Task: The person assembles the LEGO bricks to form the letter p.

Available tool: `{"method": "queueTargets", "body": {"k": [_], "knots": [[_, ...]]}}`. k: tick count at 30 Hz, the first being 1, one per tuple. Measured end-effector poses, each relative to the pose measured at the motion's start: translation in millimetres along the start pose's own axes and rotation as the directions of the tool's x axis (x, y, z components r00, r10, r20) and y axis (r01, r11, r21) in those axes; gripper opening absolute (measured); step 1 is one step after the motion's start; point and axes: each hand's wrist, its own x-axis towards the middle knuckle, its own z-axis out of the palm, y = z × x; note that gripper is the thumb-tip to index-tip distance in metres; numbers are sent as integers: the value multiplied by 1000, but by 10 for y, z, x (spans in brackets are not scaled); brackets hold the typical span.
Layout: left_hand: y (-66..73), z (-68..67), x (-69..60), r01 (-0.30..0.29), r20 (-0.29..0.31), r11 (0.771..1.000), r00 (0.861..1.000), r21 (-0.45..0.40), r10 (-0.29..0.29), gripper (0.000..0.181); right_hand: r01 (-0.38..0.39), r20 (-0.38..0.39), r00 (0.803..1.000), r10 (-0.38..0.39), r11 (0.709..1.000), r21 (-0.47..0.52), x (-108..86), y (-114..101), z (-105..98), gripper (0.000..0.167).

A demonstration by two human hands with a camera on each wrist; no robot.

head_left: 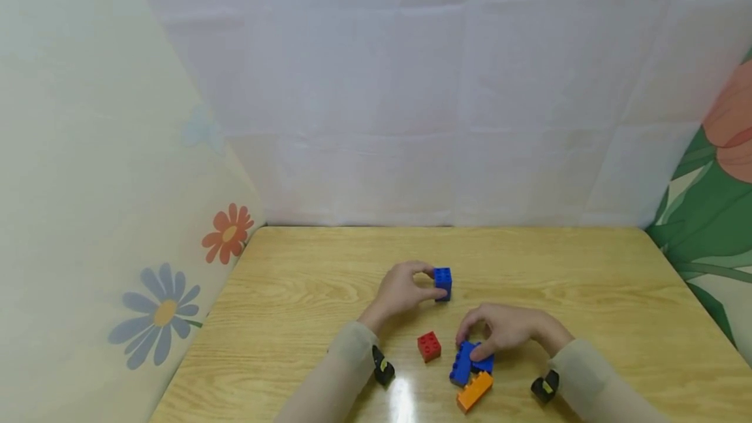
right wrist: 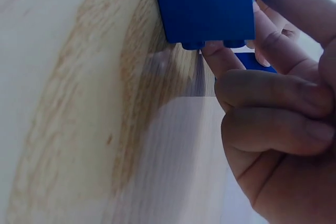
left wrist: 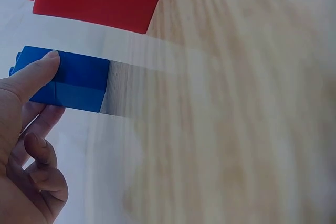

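My left hand (head_left: 405, 289) pinches a small upright stack of two blue bricks (head_left: 443, 284) between thumb and fingers. The left wrist view shows the seam between these stacked bricks (left wrist: 79, 80). Nearer the front, my right hand (head_left: 508, 330) has its thumb and a finger about a blue brick (head_left: 484, 365). A longer blue brick (head_left: 461, 364) lies close against it on the left. From the right wrist, a large blue brick face (right wrist: 205, 6) shows with its studs pointing down in that view. Between the hands sits a red brick (head_left: 429, 347).
An orange brick (head_left: 474, 391) lies in front of the blue bricks, at the near side of the wooden table (head_left: 294, 266). A pale sheet (head_left: 364, 83) hangs behind the table. Flower-patterned surfaces stand at the left and right. Dark bands (head_left: 383, 365) circle both wrists.
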Motion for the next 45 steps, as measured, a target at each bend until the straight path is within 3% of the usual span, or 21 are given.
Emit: {"method": "queueTargets", "body": {"k": [12, 17, 23, 31, 40, 45], "knots": [[16, -1, -7, 3, -5, 1000, 1000, -5, -3, 39, 57, 6, 998, -57, 998, 31, -8, 113, 5, 13], [11, -4, -9, 2, -1, 1000, 1000, -6, -2, 39, 43, -61, 997, -40, 997, 56, -35, 125, 7, 17], [-1, 2, -6, 1, 1, 1000, 1000, 12, -1, 41, 60, -137, 989, -51, 996, 68, -70, 136, -7, 35], [1, -2, 0, -7, 3, 1000, 1000, 25, 7, 43, 100, -185, 979, -86, 993, 66, -91, 159, -57, 35], [17, -14, -6, -20, -4, 1000, 1000, 24, 20, 40, 177, -299, 942, -153, 983, 55, -70, 117, -138, 44], [21, -7, -5, -18, -6, 999, 1000, 36, 18, 35, 194, -391, 906, -162, 980, 42, -48, 99, -146, 45]]}}
